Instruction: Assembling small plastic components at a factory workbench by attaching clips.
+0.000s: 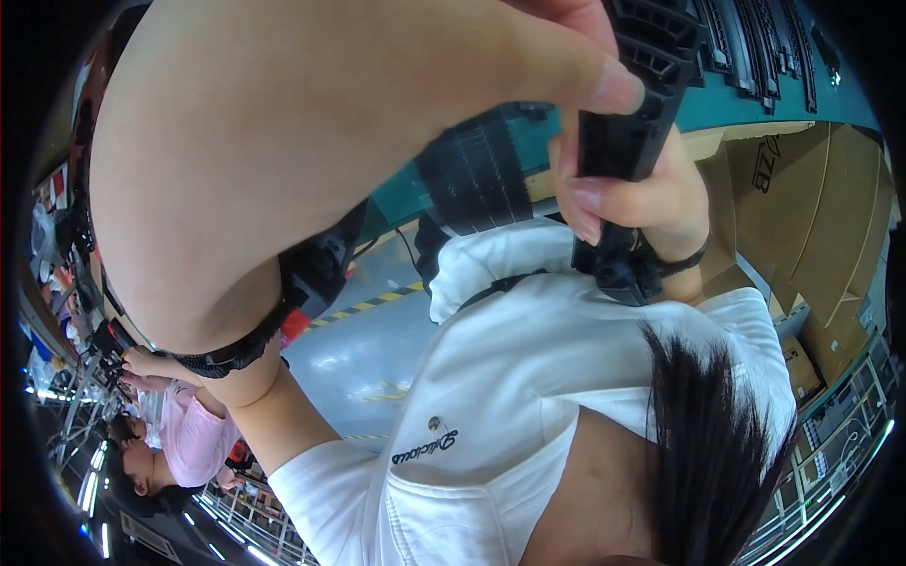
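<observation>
My left hand (311,132) fills the upper left of the view, its thumb pressed on the top of a black ribbed plastic part (628,132). My right hand (642,203) grips the lower end of the same part from the right. Each wrist carries a black strapped device, one on the left wrist (316,274) and one on the right wrist (623,269). A second black ribbed piece (477,174) shows behind my left hand; who or what holds it is hidden. Below the hands are my white shirt (547,377) and hanging dark hair (708,443).
A teal work surface (746,108) with rows of black parts (755,42) lies at the top right. Brown cardboard boxes (812,217) stand at the right. Grey floor with yellow-black tape (368,304) shows mid-left. Another person in a pink shirt (189,434) is at the lower left.
</observation>
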The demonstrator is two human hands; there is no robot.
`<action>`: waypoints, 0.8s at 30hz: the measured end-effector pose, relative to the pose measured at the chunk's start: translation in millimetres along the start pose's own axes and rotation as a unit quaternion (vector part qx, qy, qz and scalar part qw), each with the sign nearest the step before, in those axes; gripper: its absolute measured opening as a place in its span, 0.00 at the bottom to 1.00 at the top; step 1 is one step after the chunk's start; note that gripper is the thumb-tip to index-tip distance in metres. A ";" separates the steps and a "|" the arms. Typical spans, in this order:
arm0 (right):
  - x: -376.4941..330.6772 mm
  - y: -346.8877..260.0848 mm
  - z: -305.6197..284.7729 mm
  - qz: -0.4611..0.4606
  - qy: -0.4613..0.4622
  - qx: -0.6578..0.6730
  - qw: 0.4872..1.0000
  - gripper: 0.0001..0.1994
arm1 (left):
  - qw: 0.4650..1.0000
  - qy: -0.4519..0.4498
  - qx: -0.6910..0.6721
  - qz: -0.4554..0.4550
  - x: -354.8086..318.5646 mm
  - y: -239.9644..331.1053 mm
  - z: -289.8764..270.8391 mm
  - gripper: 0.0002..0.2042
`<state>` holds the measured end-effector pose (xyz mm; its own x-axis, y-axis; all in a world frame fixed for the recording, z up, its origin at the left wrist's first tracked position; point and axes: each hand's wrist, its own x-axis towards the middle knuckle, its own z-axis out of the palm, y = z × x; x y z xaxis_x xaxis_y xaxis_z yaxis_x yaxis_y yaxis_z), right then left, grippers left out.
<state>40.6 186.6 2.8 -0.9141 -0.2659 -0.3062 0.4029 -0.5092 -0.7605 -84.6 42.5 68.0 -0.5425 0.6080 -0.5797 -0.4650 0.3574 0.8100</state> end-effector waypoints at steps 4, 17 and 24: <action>-0.7 -2.1 0.4 -0.002 -0.003 -0.008 1.000 0.05 | 1.000 0.011 -0.006 -0.013 -2.3 1.0 3.0 0.07; -2.5 -0.5 -1.5 -0.012 0.006 -0.007 1.000 0.05 | 0.998 0.035 -0.022 -0.053 -3.8 -1.1 12.9 0.07; -2.4 -0.4 -1.7 0.000 -0.022 0.007 1.000 0.04 | 0.996 0.054 -0.031 -0.066 -10.4 7.1 19.0 0.08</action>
<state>42.5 188.9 2.9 -0.9112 -0.3017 -0.2806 0.4041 -0.5213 -0.7517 -69.0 52.2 81.4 -0.5445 0.4773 -0.6897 -0.5773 0.3833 0.7210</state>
